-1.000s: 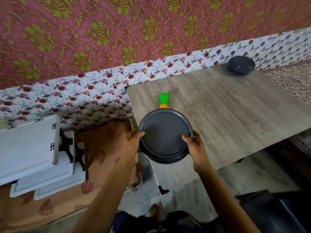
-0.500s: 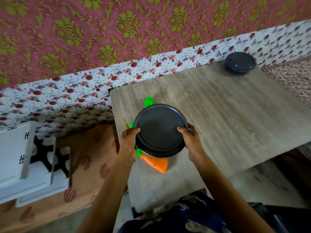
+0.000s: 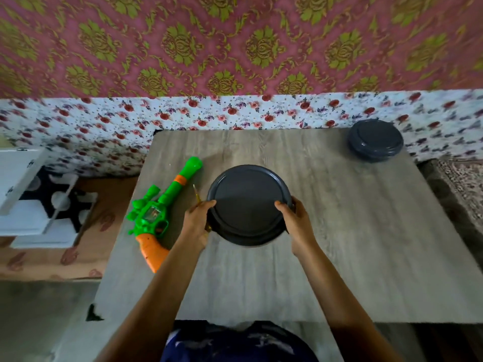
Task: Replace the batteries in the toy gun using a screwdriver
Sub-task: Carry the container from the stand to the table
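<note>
Gripping dark container, both hands curled

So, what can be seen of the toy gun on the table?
The toy gun looks like plastic: green body and long barrel with an orange ring, an orange grip, a small scope on top, a clear window in its side. It lies flat on the left part of the table, muzzle toward the wall, grip toward the person. Neither hand touches it: the left hand and right hand hold the round dark box beside it.
</note>
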A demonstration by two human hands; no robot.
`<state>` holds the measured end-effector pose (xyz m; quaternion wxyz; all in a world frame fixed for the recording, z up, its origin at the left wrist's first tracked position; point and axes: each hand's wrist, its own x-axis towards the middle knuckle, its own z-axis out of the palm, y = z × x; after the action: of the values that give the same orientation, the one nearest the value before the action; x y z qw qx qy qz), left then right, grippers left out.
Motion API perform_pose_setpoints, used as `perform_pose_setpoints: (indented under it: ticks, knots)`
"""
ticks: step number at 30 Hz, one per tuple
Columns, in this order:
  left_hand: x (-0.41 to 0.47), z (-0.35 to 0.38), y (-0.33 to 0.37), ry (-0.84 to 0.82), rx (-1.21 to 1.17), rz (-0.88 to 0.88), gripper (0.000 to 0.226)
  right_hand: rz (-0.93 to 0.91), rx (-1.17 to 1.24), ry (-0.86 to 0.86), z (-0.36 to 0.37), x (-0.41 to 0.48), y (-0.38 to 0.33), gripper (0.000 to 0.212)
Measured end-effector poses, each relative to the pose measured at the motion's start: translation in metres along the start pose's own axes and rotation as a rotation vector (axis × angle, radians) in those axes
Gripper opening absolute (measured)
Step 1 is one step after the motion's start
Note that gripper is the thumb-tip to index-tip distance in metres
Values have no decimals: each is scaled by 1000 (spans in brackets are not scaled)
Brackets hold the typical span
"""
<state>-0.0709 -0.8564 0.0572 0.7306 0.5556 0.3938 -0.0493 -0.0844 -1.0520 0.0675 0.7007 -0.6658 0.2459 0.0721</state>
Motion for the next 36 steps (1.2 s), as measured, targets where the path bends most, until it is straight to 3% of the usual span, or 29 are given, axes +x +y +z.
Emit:
perform_pose_setpoints:
  ticks: [4, 11, 23, 28, 33, 36]
  knots:
    - [-9, 31, 0, -21, -13, 12, 12, 36, 47, 9, -29, 10, -5, 40]
    - [10, 88, 1, -76, -20, 17, 10, 36, 207, -33, -65, 42, -13, 16]
    - [115, 231, 12, -146, 23, -27, 10, 3, 170, 107, -90, 191, -43, 42]
    - [161, 282, 17, -159, 60, -26, 8, -23, 179, 127, -98, 253, -50, 41]
    - [193, 313, 13, -157, 47, 0, 38, -15, 203, 154, -103, 290, -53, 43]
    - [195, 322, 14, -149, 49, 35, 26, -10, 193, 144, -105, 302, -57, 48]
